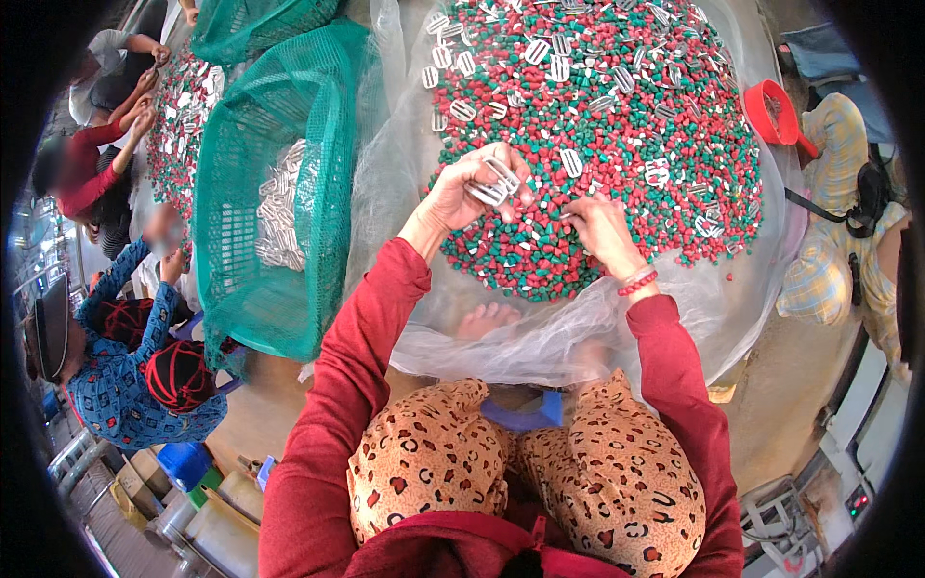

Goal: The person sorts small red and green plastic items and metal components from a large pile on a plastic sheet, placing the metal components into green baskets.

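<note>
My left hand point(445, 199) is closed around a few silvery slotted buckles point(495, 187), held just above a spread of small red, green and white pellets point(617, 255). Beside it on the right, my right hand point(603, 233) reaches down to the pellets with its fingers pinched together. Whatever sits at those fingertips is too small to make out. Between and beyond the hands, a loose slotted buckle point(571, 163) lies on the pellets. More buckles point(462, 111) are scattered over the far part of the heap.
A clear plastic sheet point(462, 352) lies under the pellets. Left stands a green basket point(217, 207) lined with netting, holding metal pieces point(279, 217). A red round scoop point(771, 114) rests at the right edge. Other people work at far left; another person's knee point(819, 279) is at right.
</note>
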### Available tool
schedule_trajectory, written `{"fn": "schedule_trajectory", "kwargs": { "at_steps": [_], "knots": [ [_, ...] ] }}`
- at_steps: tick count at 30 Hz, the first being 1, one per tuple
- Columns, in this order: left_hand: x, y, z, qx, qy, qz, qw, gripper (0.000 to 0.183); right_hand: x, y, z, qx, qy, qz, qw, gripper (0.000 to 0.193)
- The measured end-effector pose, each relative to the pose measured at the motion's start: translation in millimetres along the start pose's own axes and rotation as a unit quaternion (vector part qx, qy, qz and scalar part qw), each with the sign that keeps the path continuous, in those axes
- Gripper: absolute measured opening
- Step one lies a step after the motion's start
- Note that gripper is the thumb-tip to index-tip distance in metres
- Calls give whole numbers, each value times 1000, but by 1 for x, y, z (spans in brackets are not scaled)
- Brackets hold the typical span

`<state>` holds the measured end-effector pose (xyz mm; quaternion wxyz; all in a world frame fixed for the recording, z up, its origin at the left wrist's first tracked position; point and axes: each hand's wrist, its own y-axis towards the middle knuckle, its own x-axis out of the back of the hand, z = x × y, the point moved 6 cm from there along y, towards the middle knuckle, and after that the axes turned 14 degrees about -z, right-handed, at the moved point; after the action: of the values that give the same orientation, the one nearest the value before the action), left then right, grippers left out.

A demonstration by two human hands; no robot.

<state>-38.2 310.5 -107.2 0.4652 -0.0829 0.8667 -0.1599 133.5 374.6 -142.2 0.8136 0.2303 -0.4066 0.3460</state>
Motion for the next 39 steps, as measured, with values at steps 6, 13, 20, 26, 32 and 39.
{"fn": "schedule_trajectory", "kwargs": {
  "at_steps": [6, 13, 20, 26, 32, 39],
  "knots": [
    [-8, 6, 3, -19, -9, -15, 1000, 15, 36, 28, -35, -225, 149, -93, 958, 17],
    [-17, 16, 15, 41, 198, -54, 978, 29, -1, 71, -55, -67, 35, -82, 994, 34],
    [22, 22, 47, -115, 835, -136, 522, 33, -20, 43, -40, -94, 101, -30, 990, 30],
    [12, 19, 10, -81, 458, -223, 856, 32, 27, -29, -96, -391, 379, -74, 835, 17],
    [-10, 20, 11, 20, -43, -72, 996, 16, 2, -8, -77, -146, -7, -61, 987, 32],
    [-20, 83, 53, 11, 494, -91, 864, 24, 34, -27, -83, -370, 525, -109, 759, 36]
  ]
}}
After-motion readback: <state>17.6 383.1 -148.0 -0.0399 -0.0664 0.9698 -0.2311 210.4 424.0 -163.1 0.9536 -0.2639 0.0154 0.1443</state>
